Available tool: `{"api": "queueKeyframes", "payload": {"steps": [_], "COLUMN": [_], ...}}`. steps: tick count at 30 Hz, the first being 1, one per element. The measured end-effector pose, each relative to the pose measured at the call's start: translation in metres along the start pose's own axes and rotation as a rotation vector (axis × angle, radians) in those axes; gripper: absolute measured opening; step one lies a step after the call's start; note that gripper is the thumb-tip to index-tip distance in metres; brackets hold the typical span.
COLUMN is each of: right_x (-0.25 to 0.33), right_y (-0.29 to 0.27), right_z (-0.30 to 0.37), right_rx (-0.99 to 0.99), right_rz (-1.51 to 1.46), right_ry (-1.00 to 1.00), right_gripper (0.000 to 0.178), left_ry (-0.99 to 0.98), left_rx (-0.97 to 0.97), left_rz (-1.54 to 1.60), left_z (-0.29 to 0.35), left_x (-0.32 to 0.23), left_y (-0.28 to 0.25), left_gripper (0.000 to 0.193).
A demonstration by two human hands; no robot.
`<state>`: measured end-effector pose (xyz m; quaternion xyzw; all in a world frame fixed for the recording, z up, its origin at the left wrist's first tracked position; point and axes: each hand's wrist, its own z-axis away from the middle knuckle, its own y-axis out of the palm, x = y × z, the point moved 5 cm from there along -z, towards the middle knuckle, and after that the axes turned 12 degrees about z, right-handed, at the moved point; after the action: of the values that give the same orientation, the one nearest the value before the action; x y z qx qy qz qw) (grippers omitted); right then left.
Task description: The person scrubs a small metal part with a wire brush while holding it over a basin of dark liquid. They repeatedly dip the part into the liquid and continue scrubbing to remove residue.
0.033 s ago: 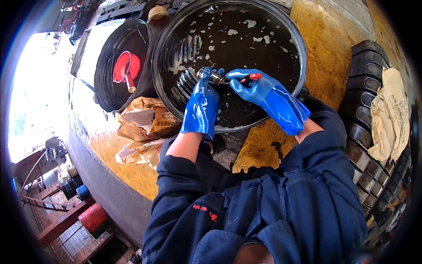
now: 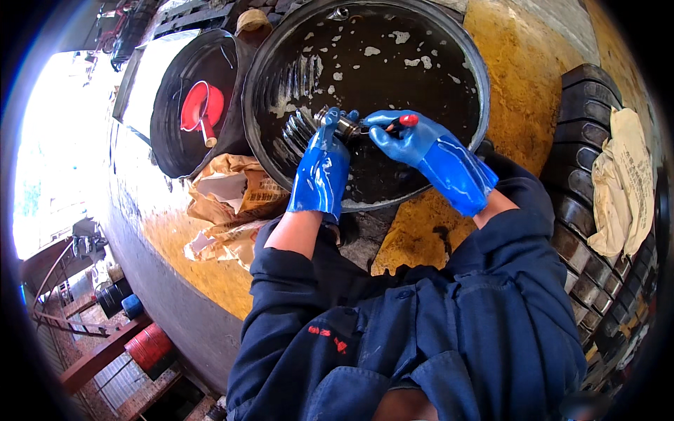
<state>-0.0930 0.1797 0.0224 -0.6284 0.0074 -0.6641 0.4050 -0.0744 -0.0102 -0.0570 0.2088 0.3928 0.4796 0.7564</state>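
Both my hands wear blue rubber gloves and meet above a large round black tub (image 2: 484, 84) of dark liquid with patches of foam. My left hand (image 2: 327, 151) is closed around a shiny metal cylindrical part (image 2: 347, 126), whose far end is partly hidden by the fingers. From the right, my right hand (image 2: 404, 139) grips a slim tool with a red and black handle (image 2: 407, 121). The tool's thin front end points at the metal part's right end; I cannot tell whether it touches. Beside the left hand, several ridged, glossy shapes (image 2: 298, 133) show at the liquid's surface.
A smaller black bucket (image 2: 163, 133) with a red dipper (image 2: 203, 109) stands left of the tub. Torn brown paper sacks (image 2: 239, 193) lie below it. At the right, stacked dark metal blocks (image 2: 586, 119) carry a beige cloth sack (image 2: 625, 182). A small metal piece (image 2: 340, 13) sits at the tub's far rim.
My right hand and the tool have shifted very slightly. The left hand and the metal part look unmoved.
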Motion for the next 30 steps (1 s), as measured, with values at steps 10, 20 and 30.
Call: {"api": "queueKeyframes", "payload": {"steps": [10,20,30], "right_x": [-0.067,0.002,-0.026], "right_y": [-0.020,-0.021,-0.037], "right_z": [0.005,-0.004,0.014], "right_rx": [-0.044,-0.053,-0.061], "right_rz": [0.438,-0.297,0.371], "right_ry": [0.445,-0.068,0.273], "right_gripper": [0.030,0.028,0.023], "left_ry": [0.225,0.354,0.167], "left_rx": [0.262,0.279,0.435], "left_rz": [-0.959,-1.451,-1.296], "left_z": [0.014,0.014,0.024], "left_x": [-0.024,-0.027,-0.032], "left_y": [0.006,0.015,0.020], "left_gripper": [0.053,0.053,0.060]}}
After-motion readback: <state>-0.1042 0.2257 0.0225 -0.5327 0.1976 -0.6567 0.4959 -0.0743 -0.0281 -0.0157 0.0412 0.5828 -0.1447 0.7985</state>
